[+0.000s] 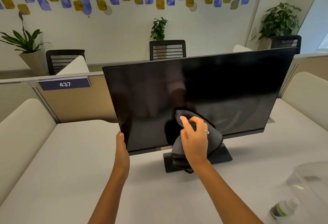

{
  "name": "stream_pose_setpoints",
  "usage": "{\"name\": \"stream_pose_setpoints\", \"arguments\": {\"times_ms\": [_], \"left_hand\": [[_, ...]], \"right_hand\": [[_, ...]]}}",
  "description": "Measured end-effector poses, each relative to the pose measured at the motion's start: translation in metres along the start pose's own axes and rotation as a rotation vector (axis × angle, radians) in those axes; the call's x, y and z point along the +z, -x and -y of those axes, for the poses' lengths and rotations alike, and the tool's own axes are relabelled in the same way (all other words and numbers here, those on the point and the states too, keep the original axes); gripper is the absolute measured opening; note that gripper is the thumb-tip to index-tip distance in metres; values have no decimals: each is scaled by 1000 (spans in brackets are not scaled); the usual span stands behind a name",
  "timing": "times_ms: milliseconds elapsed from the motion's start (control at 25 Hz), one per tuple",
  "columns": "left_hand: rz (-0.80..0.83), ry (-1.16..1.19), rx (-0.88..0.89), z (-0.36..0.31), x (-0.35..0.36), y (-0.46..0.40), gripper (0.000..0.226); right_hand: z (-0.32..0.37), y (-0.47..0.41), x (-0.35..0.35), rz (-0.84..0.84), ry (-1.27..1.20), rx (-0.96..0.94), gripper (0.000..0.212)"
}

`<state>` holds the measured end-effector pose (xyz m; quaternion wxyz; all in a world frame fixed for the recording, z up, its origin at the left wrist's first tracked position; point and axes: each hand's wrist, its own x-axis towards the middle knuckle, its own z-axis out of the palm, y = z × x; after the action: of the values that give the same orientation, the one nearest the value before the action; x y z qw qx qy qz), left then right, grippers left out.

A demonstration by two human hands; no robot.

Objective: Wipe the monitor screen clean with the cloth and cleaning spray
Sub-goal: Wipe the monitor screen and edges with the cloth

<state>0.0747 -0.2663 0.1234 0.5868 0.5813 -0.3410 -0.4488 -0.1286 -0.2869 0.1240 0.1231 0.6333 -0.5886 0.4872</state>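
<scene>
A wide black monitor (221, 85) stands tilted on a dark flat base (224, 156) on the white desk. My left hand (122, 145) grips the screen's lower left edge. My right hand (194, 138) presses a dark grey cloth (215, 140) against the lower middle of the screen; the cloth hangs down over the bottom bezel onto the base. A small spray bottle (282, 209) with a green-and-white label lies at the lower right of the desk, blurred and apart from both hands.
The white desk (71, 179) is bounded by padded cream dividers (21, 128) left and right and a beige partition with a "437" sign (65, 84) behind. Black mesh chairs (167, 50) and potted plants stand beyond. A blurred translucent object (308, 176) sits at the right.
</scene>
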Motion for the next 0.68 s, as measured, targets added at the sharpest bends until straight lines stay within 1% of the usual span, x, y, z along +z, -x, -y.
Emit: {"name": "stream_pose_setpoints", "arguments": {"times_ms": [120, 160, 200, 240, 280, 320, 360, 440, 480, 560, 680], "left_hand": [[1, -13, 8, 2, 0, 0, 22], [5, -17, 12, 2, -1, 0, 23], [8, -21, 14, 3, -1, -1, 24], [10, -23, 14, 4, -1, -1, 25], [11, -25, 15, 5, -1, -1, 25], [11, -27, 20, 5, -1, -1, 25], [10, -29, 28, 5, -1, -1, 25], [5, -31, 43, 5, -1, -2, 26], [4, -32, 47, 6, -1, -3, 28], [1, -38, 55, 6, -2, -4, 34], [7, -21, 72, 5, -2, -4, 29]], "right_hand": [[-24, 27, -3, 111, 7, 1, 29], [-28, 36, 1, 159, -53, 63, 26], [-29, 42, 5, 201, -137, 173, 24], [-28, 46, 10, 210, -171, 239, 23], [-23, 50, 15, 210, -193, 263, 22], [-17, 53, 18, 227, -196, 236, 22], [-10, 56, 22, 254, -160, 133, 23], [7, 60, 32, 236, -49, -196, 32], [15, 59, 38, 232, -10, -307, 35], [37, 47, 44, 217, -20, -345, 36], [64, 16, 42, 117, -45, -342, 33]]}}
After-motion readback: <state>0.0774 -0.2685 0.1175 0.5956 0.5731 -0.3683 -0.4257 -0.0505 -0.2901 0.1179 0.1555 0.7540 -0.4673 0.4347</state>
